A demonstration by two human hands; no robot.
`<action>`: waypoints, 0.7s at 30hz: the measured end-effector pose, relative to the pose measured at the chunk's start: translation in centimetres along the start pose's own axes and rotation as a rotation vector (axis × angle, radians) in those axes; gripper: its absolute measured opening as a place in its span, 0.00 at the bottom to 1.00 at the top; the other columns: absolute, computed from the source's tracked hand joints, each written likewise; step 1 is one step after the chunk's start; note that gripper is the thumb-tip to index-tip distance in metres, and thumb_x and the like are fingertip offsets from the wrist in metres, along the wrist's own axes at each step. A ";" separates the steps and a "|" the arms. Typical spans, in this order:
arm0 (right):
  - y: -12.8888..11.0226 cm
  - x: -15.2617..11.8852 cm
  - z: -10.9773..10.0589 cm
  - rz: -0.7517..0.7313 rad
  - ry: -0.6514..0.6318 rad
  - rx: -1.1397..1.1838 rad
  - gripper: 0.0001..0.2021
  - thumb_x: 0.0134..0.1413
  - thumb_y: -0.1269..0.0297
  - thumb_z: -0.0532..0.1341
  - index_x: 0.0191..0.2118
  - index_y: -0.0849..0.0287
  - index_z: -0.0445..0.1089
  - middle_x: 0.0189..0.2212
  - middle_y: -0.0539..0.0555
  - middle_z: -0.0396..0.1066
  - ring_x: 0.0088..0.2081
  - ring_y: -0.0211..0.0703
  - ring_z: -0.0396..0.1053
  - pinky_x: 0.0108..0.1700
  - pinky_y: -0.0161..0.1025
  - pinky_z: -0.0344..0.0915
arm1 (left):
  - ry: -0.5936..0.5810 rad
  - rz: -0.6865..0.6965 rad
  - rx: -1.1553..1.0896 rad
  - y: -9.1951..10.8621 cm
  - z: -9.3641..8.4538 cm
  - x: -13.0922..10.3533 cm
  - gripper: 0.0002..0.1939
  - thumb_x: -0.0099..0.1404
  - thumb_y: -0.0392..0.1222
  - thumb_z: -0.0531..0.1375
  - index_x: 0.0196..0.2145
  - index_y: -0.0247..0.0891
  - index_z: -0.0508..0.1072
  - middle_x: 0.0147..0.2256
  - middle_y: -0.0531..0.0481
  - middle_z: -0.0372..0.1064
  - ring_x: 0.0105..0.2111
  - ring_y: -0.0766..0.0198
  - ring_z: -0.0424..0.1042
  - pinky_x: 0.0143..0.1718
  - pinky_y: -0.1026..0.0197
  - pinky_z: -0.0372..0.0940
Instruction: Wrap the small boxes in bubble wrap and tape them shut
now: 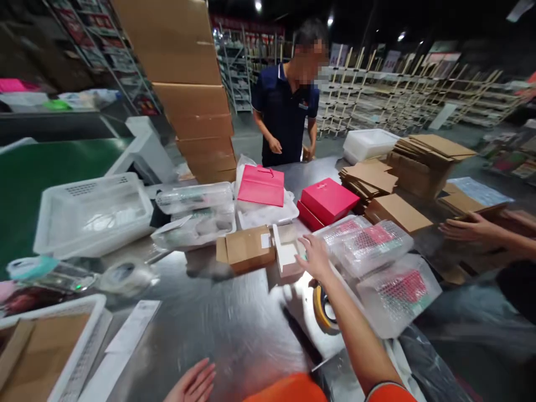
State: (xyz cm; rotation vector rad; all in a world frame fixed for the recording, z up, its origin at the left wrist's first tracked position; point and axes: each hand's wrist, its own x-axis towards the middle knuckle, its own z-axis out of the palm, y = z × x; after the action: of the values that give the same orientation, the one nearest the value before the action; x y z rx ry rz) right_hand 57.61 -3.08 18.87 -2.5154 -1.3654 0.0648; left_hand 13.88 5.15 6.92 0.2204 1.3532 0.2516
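Observation:
My right hand [316, 258] reaches forward across the table, its fingers bent over the right edge of a small open box [287, 250] with a white inside and pale pink outer walls. Directly left of that box, a brown cardboard box [247, 248] with a white label rests on the metal table [218, 312]. Low in the view is my left hand [195, 382], open over the tabletop, fingers stretched out and holding nothing. Beneath my right forearm lies a roll with a yellow core [324, 307]. Bubble-wrapped packages [377, 245] are piled to the right of the arm.
Behind stand a pink bag [262, 187] and a pink box [329, 198]. White baskets [94, 215], a clear tape roll [128, 276] and paper slips [125, 340] lie left. Stacked cartons [201, 111] rise behind; flattened cardboard [368, 178] is at right. A person [288, 111] stands opposite; another person's hands [473, 229] are at right.

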 end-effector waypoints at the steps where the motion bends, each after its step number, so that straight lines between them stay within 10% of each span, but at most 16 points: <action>1: -0.9 0.1 1.3 -0.044 -0.073 0.005 0.27 0.56 0.63 0.65 0.62 0.61 0.69 0.64 0.63 0.64 0.66 0.60 0.57 0.66 0.55 0.53 | 0.005 0.010 -0.006 -0.2 0.3 -0.1 0.38 0.49 0.42 0.63 0.60 0.38 0.66 0.55 0.33 0.75 0.64 0.46 0.64 0.55 0.53 0.71; 6: -2.5 -0.9 6.1 -0.096 -0.279 -0.016 0.10 0.58 0.74 0.60 0.34 0.59 0.79 0.43 0.59 0.79 0.53 0.53 0.71 0.62 0.54 0.57 | 0.084 0.012 -0.049 -1.4 -0.8 -0.3 0.28 0.52 0.45 0.62 0.53 0.42 0.71 0.48 0.36 0.79 0.62 0.47 0.67 0.57 0.51 0.68; 11: -3.1 -1.5 7.1 -0.096 -0.406 -0.046 0.12 0.64 0.61 0.60 0.36 0.58 0.80 0.41 0.62 0.80 0.45 0.52 0.74 0.51 0.45 0.64 | 0.127 0.215 0.198 -0.2 -0.3 -0.5 0.19 0.53 0.47 0.67 0.42 0.39 0.75 0.43 0.36 0.79 0.53 0.41 0.76 0.54 0.48 0.71; 14: -3.6 -0.7 6.6 -0.117 -0.469 -0.040 0.16 0.63 0.50 0.61 0.38 0.56 0.80 0.42 0.60 0.79 0.45 0.52 0.75 0.48 0.42 0.65 | 0.185 0.551 0.559 3.9 4.5 -0.3 0.17 0.52 0.48 0.69 0.38 0.37 0.76 0.40 0.36 0.78 0.51 0.39 0.76 0.55 0.44 0.69; 18: -4.8 -0.2 6.1 -0.146 -0.473 -0.017 0.20 0.55 0.53 0.68 0.51 0.56 0.76 0.55 0.62 0.74 0.56 0.60 0.70 0.56 0.50 0.64 | 0.156 1.128 1.179 11.6 15.0 0.5 0.23 0.63 0.39 0.58 0.56 0.34 0.71 0.62 0.32 0.66 0.63 0.45 0.65 0.66 0.45 0.57; 21: -5.6 -1.9 6.4 -0.134 -0.391 -0.015 0.19 0.55 0.61 0.67 0.53 0.57 0.75 0.61 0.66 0.68 0.64 0.65 0.62 0.64 0.61 0.56 | 0.072 1.246 1.668 16.4 22.6 1.4 0.36 0.62 0.33 0.58 0.67 0.27 0.57 0.69 0.26 0.53 0.69 0.44 0.55 0.69 0.47 0.50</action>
State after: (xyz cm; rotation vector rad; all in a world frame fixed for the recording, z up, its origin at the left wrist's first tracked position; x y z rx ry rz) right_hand 50.91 -0.35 14.04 -2.5036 -1.6779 0.5465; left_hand 35.41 20.92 15.10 2.4635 0.9999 0.0727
